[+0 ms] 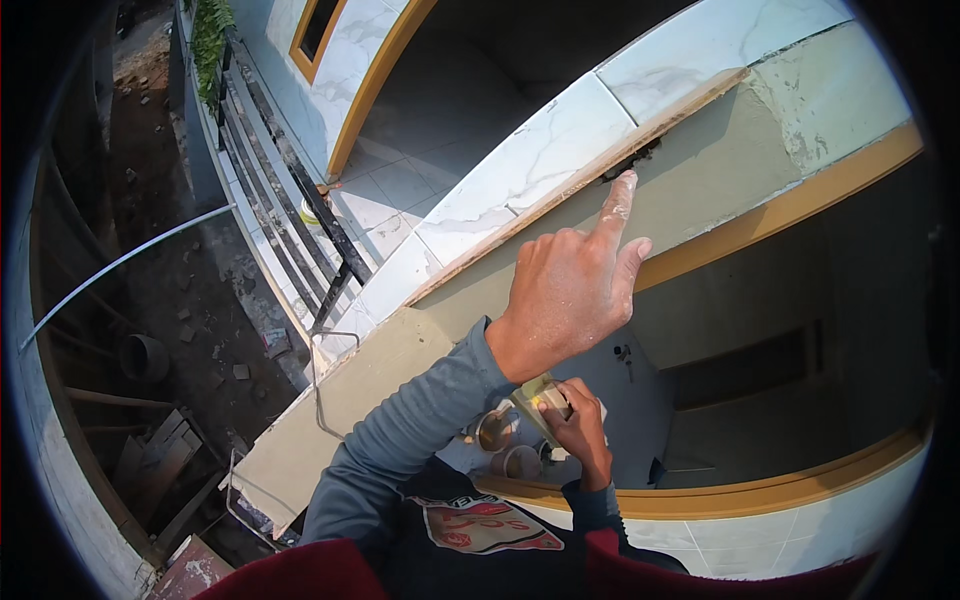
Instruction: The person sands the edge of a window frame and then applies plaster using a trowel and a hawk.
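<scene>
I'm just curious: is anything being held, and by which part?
The right hand grips a yellowish block by its right side; nothing shows held in the left hand.

The left hand points its dusty index finger at a dark hole in grey plaster (contact is hard to tell). A wooden strip runs just beyond that hand. The right hand grips a yellowish block; buckets stand to its left, lower down.
</scene>
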A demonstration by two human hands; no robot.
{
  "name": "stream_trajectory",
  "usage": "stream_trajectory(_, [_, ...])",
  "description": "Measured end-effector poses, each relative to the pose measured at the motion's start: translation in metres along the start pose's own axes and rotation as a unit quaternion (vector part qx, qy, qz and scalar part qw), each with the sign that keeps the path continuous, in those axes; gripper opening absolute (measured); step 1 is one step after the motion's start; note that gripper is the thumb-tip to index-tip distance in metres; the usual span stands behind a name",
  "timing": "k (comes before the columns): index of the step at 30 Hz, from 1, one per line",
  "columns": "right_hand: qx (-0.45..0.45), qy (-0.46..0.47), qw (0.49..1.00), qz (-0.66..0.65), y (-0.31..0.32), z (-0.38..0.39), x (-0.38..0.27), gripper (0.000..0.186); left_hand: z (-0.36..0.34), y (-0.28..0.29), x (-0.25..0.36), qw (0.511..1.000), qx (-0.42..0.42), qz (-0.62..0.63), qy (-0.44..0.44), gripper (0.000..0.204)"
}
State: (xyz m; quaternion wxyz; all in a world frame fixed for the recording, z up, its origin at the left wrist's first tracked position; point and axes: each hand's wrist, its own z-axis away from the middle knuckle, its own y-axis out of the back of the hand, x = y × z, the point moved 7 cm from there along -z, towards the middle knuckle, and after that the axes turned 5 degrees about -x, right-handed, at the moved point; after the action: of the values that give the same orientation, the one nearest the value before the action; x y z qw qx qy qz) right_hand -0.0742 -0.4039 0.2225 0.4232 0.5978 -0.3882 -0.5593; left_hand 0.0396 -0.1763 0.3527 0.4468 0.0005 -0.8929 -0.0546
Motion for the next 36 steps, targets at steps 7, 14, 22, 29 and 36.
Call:
stream_trajectory(7, [0.01,0.001,1.0,-0.016,-0.003,0.004,0.005,0.033,-0.039,0.039,-0.017,0.972,0.106,0.167,-0.13,0.054])
stream_trajectory(14, [0.005,-0.019,1.0,-0.01,-0.003,0.01,0.017,0.034,-0.051,0.019,-0.03,0.971,0.011,0.184,-0.152,0.058])
stream_trajectory(22, [-0.011,-0.023,1.0,-0.018,-0.007,0.005,0.017,0.035,-0.038,0.016,-0.029,0.966,0.046,0.191,-0.167,0.055])
stream_trajectory(29, [-0.003,0.005,0.999,-0.034,-0.012,0.001,0.024,0.033,-0.047,0.027,-0.027,0.976,-0.003,0.13,-0.173,0.063])
stream_trajectory(36, [0.026,0.037,0.996,-0.077,-0.014,0.004,0.021,0.031,-0.051,0.034,-0.038,0.982,-0.025,0.092,-0.162,0.07])
